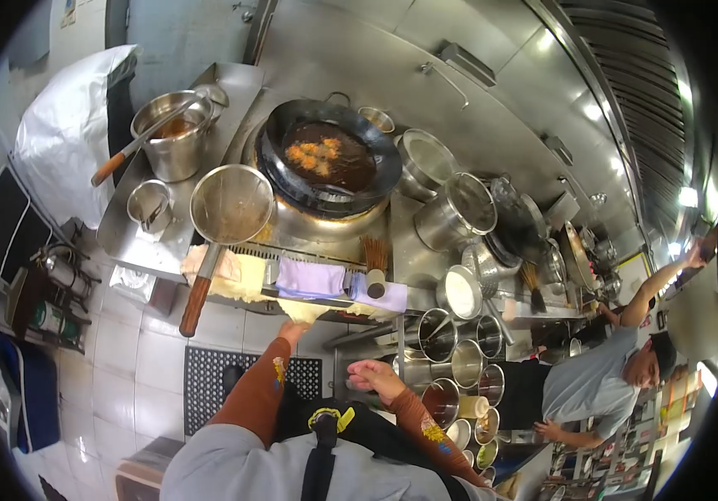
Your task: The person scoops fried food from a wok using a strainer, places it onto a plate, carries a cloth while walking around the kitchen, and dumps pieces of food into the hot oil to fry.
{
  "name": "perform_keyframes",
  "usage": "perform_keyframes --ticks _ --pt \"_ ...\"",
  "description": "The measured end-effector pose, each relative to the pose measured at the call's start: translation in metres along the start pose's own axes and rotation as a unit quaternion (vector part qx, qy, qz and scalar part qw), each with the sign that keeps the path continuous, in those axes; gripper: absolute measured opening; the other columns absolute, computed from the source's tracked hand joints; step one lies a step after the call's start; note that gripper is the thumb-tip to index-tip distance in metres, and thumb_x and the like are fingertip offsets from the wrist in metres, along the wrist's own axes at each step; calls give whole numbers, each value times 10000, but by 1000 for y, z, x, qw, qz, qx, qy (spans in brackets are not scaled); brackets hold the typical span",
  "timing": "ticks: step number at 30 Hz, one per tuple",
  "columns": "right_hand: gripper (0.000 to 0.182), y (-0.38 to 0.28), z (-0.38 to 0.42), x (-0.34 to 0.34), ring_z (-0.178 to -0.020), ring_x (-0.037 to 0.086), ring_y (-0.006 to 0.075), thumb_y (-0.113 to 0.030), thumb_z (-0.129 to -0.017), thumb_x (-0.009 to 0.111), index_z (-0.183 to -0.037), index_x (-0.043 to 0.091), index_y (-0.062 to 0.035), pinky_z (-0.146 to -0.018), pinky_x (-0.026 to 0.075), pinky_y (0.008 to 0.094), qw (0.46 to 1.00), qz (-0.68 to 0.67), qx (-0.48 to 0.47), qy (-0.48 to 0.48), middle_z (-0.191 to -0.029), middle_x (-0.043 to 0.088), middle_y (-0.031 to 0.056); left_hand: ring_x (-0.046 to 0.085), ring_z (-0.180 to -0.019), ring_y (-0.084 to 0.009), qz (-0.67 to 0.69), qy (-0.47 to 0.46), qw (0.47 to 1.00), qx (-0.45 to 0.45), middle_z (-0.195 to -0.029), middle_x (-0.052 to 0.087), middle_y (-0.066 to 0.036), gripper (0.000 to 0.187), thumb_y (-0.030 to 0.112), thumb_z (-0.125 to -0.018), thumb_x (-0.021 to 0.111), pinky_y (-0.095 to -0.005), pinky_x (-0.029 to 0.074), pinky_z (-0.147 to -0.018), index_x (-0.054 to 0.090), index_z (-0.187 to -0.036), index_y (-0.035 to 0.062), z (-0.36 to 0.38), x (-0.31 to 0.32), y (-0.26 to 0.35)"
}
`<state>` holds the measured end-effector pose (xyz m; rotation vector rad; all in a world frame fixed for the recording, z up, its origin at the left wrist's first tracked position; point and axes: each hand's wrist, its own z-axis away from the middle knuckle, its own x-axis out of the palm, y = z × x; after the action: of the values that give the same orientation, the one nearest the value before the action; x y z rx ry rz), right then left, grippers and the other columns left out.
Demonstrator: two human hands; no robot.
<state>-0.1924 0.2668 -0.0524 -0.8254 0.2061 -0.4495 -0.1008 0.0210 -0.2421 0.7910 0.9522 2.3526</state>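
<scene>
My left hand (293,329) is at the front edge of the stove, closed on the lower end of a pale yellow cloth (304,310); its fingertips are partly hidden. In front of my body, my right hand (378,380) is held with curled fingers and nothing visible in it. On the burner beyond sits a black wok (384,163) of dark oil, with orange-brown pieces of frying food (313,155) floating together. A wide strainer (232,204) with a wooden handle lies across the counter left of the wok, its handle sticking out past the edge.
A steel pot (177,159) with a ladle across it stands at left. Folded purple cloths (310,277) and a bamboo brush (375,260) line the front edge. Steel pots (456,213) and containers (466,363) crowd the right. A co-worker (597,384) stands there, one arm raised.
</scene>
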Motion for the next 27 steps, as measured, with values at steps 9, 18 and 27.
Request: perform_keyframes --ticks 9,18,27 --pt "576 -9 -68 59 -1346 390 203 -437 -1023 423 -1406 438 -8 -1115 296 341 991 58 -107 -61 -1438 456 117 660 -958 -278 165 -177 967 -81 -1112 642 -142 332 163 -964 544 -412 552 -841 533 -1270 35 74 11 -9" --pt "672 -29 -166 57 -1218 462 418 -537 -990 313 -1343 458 16 -1044 342 515 960 261 -99 31 -1379 424 263 602 -1105 -258 209 -201 957 -5 -1201 611 -117 308 121 -970 528 -413 506 -935 524 -1264 32 92 35 43" --pt "622 38 -227 87 -1062 625 320 -402 -914 583 -1266 518 107 -880 518 419 997 -71 15 28 -1170 612 255 631 -942 -209 79 -173 982 9 -1001 646 -100 263 208 -951 542 -352 528 -815 562 -1153 41 106 29 45"
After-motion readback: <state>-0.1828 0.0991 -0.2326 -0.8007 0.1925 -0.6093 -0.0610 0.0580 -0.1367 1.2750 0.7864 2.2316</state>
